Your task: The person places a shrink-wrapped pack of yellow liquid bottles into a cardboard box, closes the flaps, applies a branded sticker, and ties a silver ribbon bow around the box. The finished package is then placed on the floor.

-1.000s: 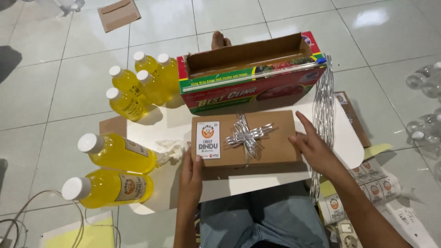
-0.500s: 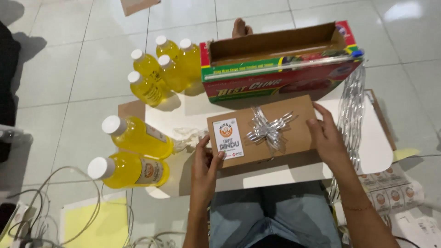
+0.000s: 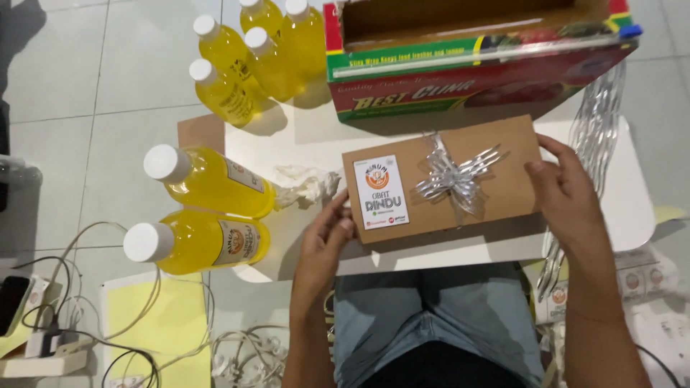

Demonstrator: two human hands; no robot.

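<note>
- To the far left of the brown box, two large yellow bottles lie on their sides with white caps. They are well apart from your hands, so leave them where they are.
- Behind them, to the upper left of the brown box, four small yellow bottles stand close together. Keep your elbow away from them.
- Just left of the brown box lies a crumpled white tissue. Do not let it slip under the box edge.
- Your left hand holds the near left corner of the brown box, fingers curled narrow on the edge beside the white label. Press lightly, I think, so that the card does not dent.
- The brown box lies flat on the white tabletop, in front of your knees. The silver ribbon bow sits in the middle of its lid; keep your fingers off it.
- Behind the brown box stands the long open cling-wrap carton, touching or nearly so.
- Your right hand grips the right end of the brown box, thumb on top, other fingers around the side. Hold both ends level.
- Right of the brown box hangs a silver ribbon strip, near your wrist.
</note>
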